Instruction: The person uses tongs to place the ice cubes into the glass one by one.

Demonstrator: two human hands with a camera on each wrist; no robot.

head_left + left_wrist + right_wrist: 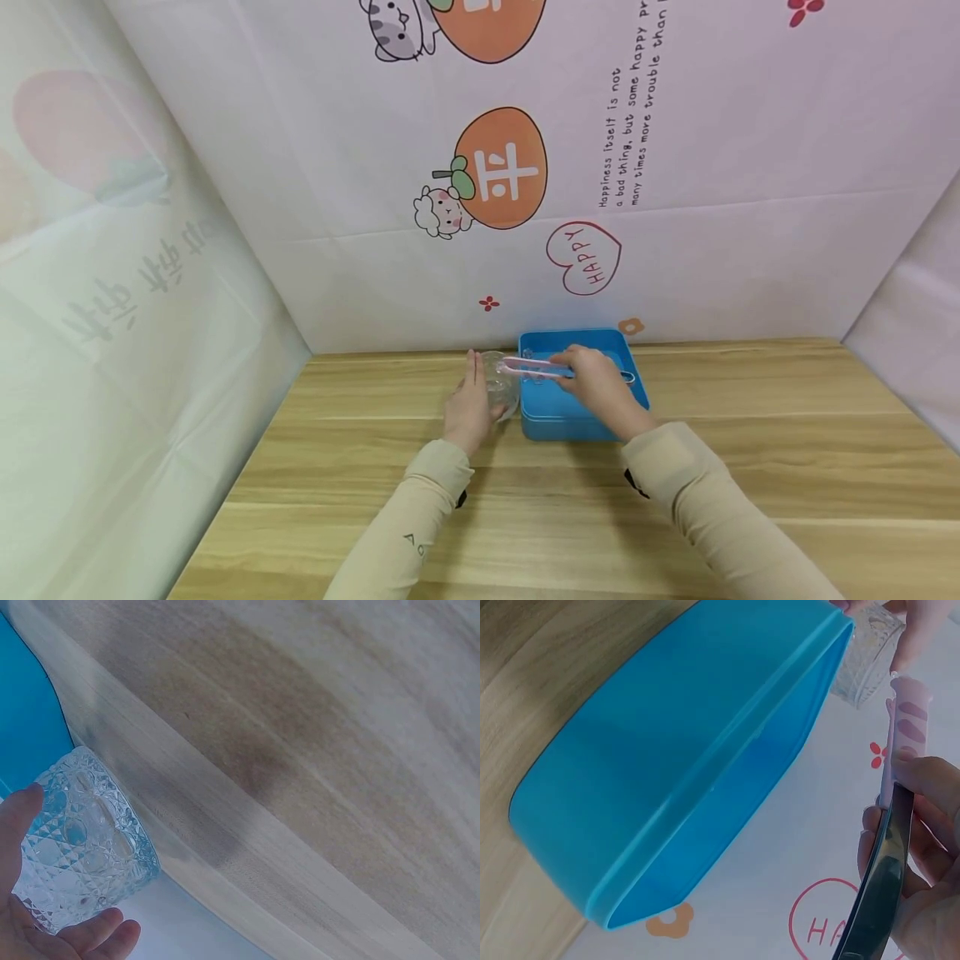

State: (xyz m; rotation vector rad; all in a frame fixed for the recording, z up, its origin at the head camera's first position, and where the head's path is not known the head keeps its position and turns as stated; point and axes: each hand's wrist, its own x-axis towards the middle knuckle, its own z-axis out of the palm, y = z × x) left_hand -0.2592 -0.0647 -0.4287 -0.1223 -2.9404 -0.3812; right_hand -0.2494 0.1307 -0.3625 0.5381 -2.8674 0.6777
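My left hand [468, 407] holds a clear glass cup [506, 396], with the thumb on one side and fingers on the other. Its patterned, cut-looking wall shows in the left wrist view, where the cup [94, 832] stands beside the blue box. In my right hand [597, 383] is a pair of tongs [536, 364] with pink ends and a metal handle, pinched between thumb and fingers. The pink ends reach left across the box to the cup's mouth. I cannot tell whether they grip anything.
The open blue box [581, 429] stands against the cup's right side, close to the back wall. Small clear pieces [529, 354] lie in its left part. Behind the wooden table [540, 517] rises a printed white cloth [390, 287], with another hanging at the left.
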